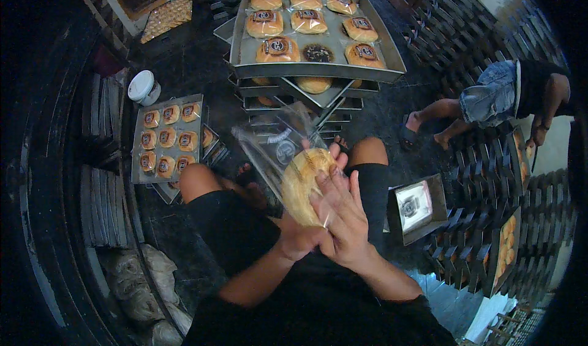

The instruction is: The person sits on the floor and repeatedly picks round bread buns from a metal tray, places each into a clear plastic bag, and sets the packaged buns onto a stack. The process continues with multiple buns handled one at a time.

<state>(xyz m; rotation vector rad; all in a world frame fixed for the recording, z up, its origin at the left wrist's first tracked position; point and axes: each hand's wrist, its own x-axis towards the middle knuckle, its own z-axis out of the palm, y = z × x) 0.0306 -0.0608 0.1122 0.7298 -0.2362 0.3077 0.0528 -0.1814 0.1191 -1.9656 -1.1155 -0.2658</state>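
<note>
Above my lap, a round golden bun (298, 185) sits partly inside a clear printed plastic bag (271, 139). The bag's loose end stretches up and to the left past the bun. My left hand (298, 240) supports the bun from below, much of it hidden; fingertips show beyond the bun's far side. Across the bun's right side lies my right hand (342, 213), its fingers spread over the bun and the film. In front of me, a metal tray (317, 70) holds several bagged buns (278, 49) and a dark round patch where its bottom shows.
Beneath that tray rises a stack of crossed trays (262, 91). Left stands another tray of bagged buns (167, 116), near a white lidded bucket (142, 86). At right is a metal tin (438, 208) with printed bags (413, 206). A person (491, 93) bends beside stacked trays (482, 162).
</note>
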